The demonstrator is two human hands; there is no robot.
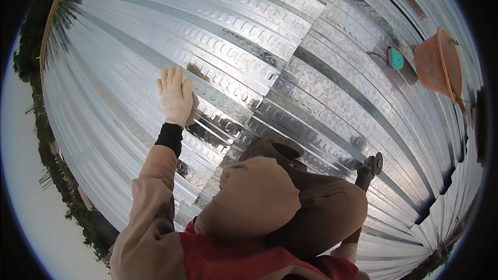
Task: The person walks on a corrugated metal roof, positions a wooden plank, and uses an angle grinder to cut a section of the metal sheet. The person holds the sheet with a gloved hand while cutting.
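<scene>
My left hand point(174, 96), in a cream knit glove, rests spread on the silvery ribbed metal sheeting point(124, 57), just left of an overlapping seam between sheets. My bent knees in brown trousers point(254, 192) are below it. On the right, an angle grinder point(366, 175) with a disc sticks out from beside my right knee over the sheets. My right hand point(343, 253), pale-gloved, shows only in part at the lower edge, at the grinder's rear end; its fingers are hidden behind my leg.
An orange plastic bucket point(433, 65) with a handle stands on the sheeting at upper right, beside a green tape measure point(395, 59). The roof's edge runs along the left, with trees point(57, 171) and sky beyond. A stepped sheet edge with a dark gap point(438, 202) is at right.
</scene>
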